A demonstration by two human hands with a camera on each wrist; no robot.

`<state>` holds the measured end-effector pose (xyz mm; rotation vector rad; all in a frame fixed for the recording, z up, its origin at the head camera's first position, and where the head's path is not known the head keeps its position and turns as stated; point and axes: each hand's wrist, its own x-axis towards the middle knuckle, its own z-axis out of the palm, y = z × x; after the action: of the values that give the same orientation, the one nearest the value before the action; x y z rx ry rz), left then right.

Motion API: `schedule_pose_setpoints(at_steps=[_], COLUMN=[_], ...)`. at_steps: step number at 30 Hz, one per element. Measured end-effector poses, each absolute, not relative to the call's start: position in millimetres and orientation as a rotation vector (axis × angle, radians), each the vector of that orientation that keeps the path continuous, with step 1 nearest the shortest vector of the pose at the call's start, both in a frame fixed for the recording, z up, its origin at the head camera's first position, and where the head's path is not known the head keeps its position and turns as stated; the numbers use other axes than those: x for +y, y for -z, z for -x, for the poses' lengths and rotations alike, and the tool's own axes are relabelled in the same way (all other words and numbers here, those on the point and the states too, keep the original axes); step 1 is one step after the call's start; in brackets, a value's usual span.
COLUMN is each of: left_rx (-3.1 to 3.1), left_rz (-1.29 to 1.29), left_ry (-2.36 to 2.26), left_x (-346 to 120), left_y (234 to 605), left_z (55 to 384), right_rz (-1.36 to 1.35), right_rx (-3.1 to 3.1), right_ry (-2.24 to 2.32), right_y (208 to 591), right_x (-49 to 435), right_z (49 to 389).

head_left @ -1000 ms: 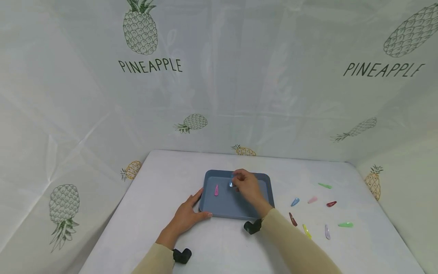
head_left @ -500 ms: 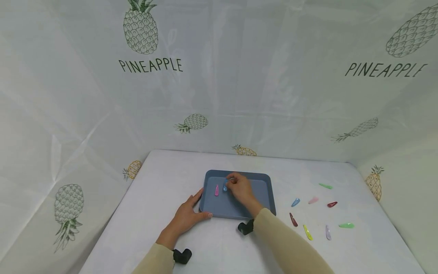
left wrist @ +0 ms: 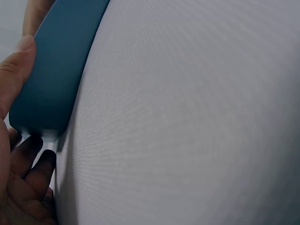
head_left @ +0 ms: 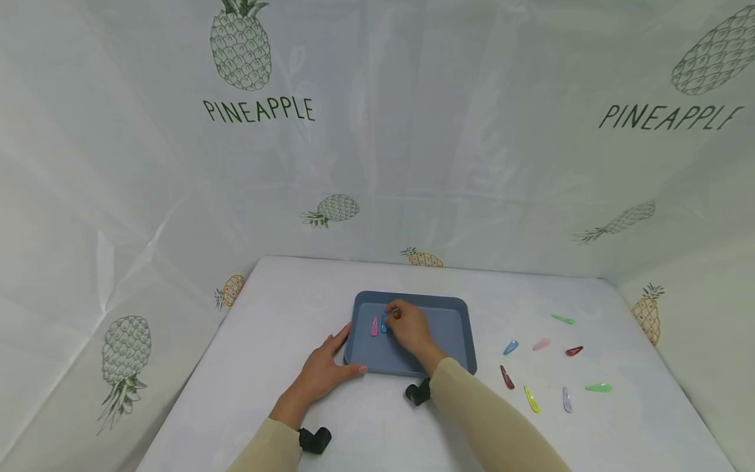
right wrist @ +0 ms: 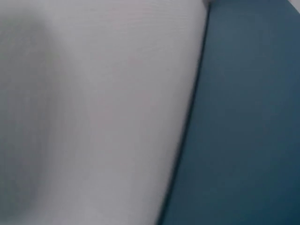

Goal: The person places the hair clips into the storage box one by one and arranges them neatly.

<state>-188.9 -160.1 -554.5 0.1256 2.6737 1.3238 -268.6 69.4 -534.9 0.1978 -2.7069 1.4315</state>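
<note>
In the head view, a blue-grey tray (head_left: pixel 407 360) lies on the white table. My left hand (head_left: pixel 321 370) rests against its front left corner, thumb at the front rim and fingers along the left side. The left wrist view shows that thumb (left wrist: pixel 21 61) on the tray's wall (left wrist: pixel 61 70), with fingertips touching its end. Over the tray, my right hand (head_left: pixel 409 326) pinches a blue snap hair clip (head_left: pixel 384 326) between thumb and fingers, low over the tray floor. Just left of it lies a pink hair clip (head_left: pixel 374 326). The right wrist view shows no fingers.
Several hair clips lie scattered on the table right of the tray, among them a blue clip (head_left: pixel 510 347), a yellow clip (head_left: pixel 531 399), a dark red clip (head_left: pixel 506 377) and a green clip (head_left: pixel 598 387). A pineapple-print curtain (head_left: pixel 448 164) surrounds the table.
My right hand has moved left across the tray with the blue hair clip and brought it down beside the pink one. My left hand has stayed at the tray's corner.
</note>
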Motion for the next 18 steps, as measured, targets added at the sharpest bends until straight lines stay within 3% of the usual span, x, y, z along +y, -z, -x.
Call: schedule_pose_setpoints(at_steps=[18], left_rx=[2.665], left_rz=[-0.134], left_ry=[-1.346], left_x=[-161.1], left_y=[556.1], left_z=[189.8], right_rz=[-0.249], right_rx=[-2.861], right_ry=[-1.07], right_y=[539.5], right_x=[61.2], right_z=[268.9])
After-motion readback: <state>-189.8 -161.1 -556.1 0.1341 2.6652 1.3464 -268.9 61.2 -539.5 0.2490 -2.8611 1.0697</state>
